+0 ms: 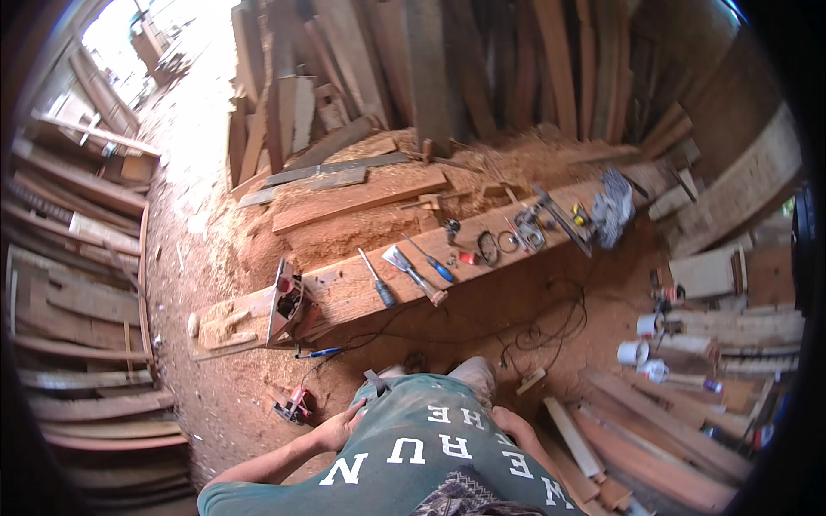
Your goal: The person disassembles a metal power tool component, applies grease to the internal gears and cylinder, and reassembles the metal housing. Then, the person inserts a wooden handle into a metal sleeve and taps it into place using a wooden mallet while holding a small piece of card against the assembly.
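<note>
My left hand (341, 426) rests at the left side of my green shirt (413, 430), fingers laid along the cloth and holding nothing I can see. My right hand (511, 421) is against the right side of the shirt, its fingers mostly hidden. Ahead of me a long plank (344, 288) lies across the sawdust. On it a red power tool (295, 303) stands with its flat metal base on edge. Beside it lie a blue-handled screwdriver (378, 280), a wide chisel (415, 275) with a wooden handle and another blue-handled screwdriver (428, 259). Neither hand touches them.
Another red power tool (295, 405) sits on the floor near my left arm. Black cord (551, 322) loops over the ground. A crumpled plastic bag (614, 209) is at the plank's far right. Boards (430, 77) lean behind; stacked planks (77, 318) line the left, and timber (662, 421) lies right.
</note>
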A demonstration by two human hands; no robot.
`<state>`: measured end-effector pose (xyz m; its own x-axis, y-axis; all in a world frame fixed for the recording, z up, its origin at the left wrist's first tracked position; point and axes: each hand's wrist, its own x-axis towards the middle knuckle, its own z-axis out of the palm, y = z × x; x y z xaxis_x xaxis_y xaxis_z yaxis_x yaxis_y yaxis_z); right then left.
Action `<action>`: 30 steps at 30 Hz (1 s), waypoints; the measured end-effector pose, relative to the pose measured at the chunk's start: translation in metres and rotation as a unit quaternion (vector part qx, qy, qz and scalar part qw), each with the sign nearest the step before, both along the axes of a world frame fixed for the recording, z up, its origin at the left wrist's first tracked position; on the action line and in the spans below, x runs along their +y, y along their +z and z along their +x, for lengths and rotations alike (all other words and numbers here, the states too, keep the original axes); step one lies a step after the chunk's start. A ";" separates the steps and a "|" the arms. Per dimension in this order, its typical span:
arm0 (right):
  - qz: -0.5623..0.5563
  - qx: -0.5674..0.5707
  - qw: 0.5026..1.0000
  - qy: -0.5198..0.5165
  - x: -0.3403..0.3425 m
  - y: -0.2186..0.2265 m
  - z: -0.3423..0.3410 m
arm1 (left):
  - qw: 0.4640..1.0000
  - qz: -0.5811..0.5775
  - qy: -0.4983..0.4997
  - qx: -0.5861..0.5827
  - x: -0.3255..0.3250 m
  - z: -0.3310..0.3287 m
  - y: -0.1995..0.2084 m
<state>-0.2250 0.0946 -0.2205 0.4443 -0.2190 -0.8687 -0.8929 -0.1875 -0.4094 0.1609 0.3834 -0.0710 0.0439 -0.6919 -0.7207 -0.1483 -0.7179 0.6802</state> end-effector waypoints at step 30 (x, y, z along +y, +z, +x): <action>-0.003 -0.069 0.757 0.650 -0.040 0.000 0.207 | 0.902 -0.017 0.432 0.019 0.130 -0.296 -0.046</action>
